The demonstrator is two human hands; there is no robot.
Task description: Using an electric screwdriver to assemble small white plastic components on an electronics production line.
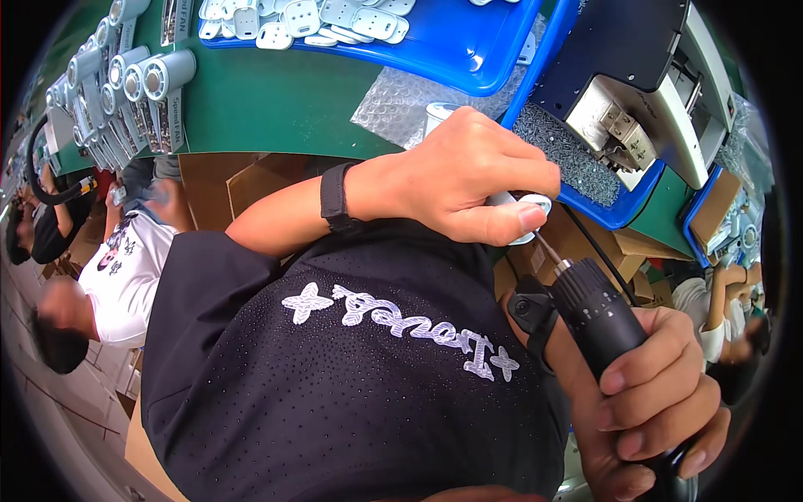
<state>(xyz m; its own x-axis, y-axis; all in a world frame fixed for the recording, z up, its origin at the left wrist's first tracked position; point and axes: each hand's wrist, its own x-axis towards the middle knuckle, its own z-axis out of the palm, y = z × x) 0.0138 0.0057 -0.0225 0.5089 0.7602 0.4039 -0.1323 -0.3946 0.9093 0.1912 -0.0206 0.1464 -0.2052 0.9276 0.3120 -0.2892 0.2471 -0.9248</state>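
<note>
My left hand (473,180), with a black band on its wrist, is closed around a white plastic housing (437,115). The fingers cover most of that housing; one end shows beyond the knuckles and the other beside the thumb. In my right hand (661,397) is a black electric screwdriver (590,305), gripped around its body and tilted up to the left. Its thin bit reaches the housing's end by my left thumb. Whether a screw sits at the tip is hidden.
A blue tray (477,63) of white plates lies on the green table (276,100). Bubble wrap (389,105) is beneath my left hand's far side. Screws (577,163) fill a blue bin beside a screw-feeding machine (627,92). White cylindrical-headed housings (167,75) stand left. Other people sit at both sides.
</note>
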